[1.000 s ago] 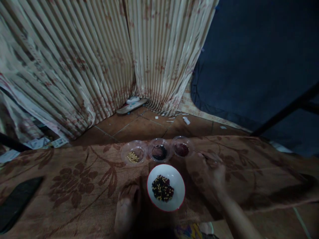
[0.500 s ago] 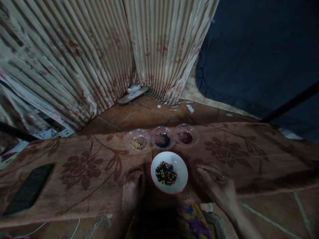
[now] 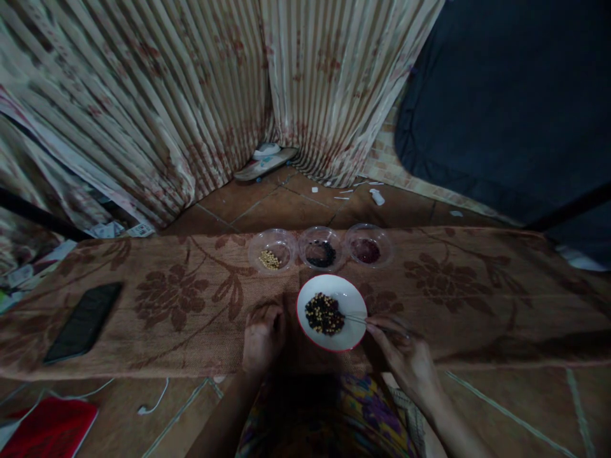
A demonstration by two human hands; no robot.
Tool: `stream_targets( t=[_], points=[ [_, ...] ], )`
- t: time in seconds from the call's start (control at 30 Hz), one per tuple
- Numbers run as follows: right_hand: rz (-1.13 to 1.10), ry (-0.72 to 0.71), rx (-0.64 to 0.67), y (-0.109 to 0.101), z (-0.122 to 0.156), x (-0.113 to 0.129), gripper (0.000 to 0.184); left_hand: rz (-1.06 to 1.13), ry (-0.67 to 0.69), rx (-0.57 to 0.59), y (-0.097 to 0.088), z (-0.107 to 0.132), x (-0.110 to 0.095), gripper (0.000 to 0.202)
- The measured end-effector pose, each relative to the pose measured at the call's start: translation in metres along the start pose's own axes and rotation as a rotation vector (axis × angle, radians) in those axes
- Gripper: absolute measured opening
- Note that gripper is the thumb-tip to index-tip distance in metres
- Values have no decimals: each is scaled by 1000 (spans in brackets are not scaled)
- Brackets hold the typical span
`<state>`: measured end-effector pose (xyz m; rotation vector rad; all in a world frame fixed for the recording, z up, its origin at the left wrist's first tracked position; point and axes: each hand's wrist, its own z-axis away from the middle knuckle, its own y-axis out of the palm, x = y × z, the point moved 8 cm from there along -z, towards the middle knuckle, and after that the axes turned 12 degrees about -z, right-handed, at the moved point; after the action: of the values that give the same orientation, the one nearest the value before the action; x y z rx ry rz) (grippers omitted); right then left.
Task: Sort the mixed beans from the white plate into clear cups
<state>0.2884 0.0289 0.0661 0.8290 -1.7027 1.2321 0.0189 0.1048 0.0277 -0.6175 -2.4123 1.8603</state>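
Right hand moved to bowl; thin tool indistinct.

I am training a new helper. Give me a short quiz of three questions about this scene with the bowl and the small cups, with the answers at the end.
1. True or false: the white bowl holds beans of one colour only.
2. Which clear cup behind the bowl holds the yellow beans? A. left B. middle C. right
3. Fill in: the thin tool whose tip reaches into the bowl is held by the ____ hand.

Key
1. False: dark and yellow beans lie mixed in it.
2. A, the left cup.
3. Right: the right hand grips it, while the left hand rests curled on the cloth beside the bowl.
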Motion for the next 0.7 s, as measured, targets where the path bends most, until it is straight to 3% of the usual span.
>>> stream_targets(
  t=[0.4,0.7],
  points=[
    [8,-38,23,5,-2,0,26,1,-3,6,0,0,0,11],
    [-5,-65,-13,-4,0,-5,23,-1,3,-2,-1,1,0,14]
  ],
)
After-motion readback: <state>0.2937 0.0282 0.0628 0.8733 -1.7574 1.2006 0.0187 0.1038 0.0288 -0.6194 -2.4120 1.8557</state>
